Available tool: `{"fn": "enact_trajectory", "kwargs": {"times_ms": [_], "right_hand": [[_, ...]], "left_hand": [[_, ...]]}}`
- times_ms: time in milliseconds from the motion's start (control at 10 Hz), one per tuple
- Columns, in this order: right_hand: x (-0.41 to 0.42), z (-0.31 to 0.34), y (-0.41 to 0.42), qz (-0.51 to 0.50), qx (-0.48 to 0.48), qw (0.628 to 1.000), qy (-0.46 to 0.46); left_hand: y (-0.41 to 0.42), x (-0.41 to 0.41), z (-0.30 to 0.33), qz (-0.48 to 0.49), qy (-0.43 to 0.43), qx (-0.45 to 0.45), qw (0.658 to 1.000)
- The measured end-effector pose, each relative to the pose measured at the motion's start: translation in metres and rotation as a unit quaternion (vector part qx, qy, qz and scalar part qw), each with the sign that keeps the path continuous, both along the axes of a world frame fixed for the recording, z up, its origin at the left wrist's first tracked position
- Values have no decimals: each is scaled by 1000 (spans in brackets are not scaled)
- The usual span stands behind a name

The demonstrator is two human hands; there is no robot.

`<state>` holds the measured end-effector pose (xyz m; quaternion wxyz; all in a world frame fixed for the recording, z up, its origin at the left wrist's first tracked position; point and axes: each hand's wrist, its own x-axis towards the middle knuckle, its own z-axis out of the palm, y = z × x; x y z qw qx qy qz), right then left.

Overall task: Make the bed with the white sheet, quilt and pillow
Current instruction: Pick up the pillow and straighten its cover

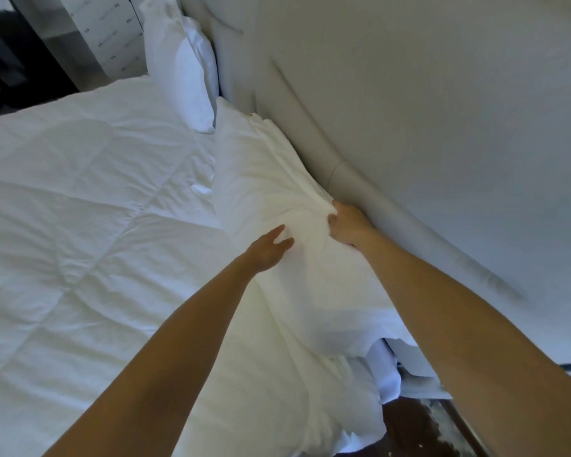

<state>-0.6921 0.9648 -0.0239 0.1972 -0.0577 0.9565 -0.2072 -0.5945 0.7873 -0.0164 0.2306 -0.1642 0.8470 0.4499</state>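
Observation:
A white pillow point(277, 179) lies flat along the padded headboard point(393, 110) at the head of the bed. My right hand point(346, 225) grips a bunch of the pillow's fabric on the headboard side. My left hand point(269, 249) rests flat on the pillow's near face, fingers spread. The white quilt point(89, 199) is spread over the bed to the left, its stitched squares showing. A second white pillow point(182, 67) stands upright against the headboard at the far end. A bit of white sheet point(389, 374) hangs at the bed's corner below my right arm.
A white box with printed marks point(112, 37) and dark furniture point(10, 61) stand beyond the bed's far side. Dark floor point(419, 430) shows at the bottom right by the bed corner.

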Motion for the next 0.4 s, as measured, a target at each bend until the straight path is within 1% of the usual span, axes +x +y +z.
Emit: {"fn": "enact_trajectory", "kwargs": {"times_ms": [100,200,300,400], "right_hand": [[24,14,7,-19,-38,999,19],[63,28,17,-14,-35,999,8],[118,48,33,-44,-36,998,8],[177,69,45,-91,-67,993,21]], "left_hand": [[-7,17,16,-7,10,-21,1000],[-17,40,36,-47,20,-48,998],[-23,76,63,-67,49,-61,995],[-26,120,88,-69,100,-68,990]]}}
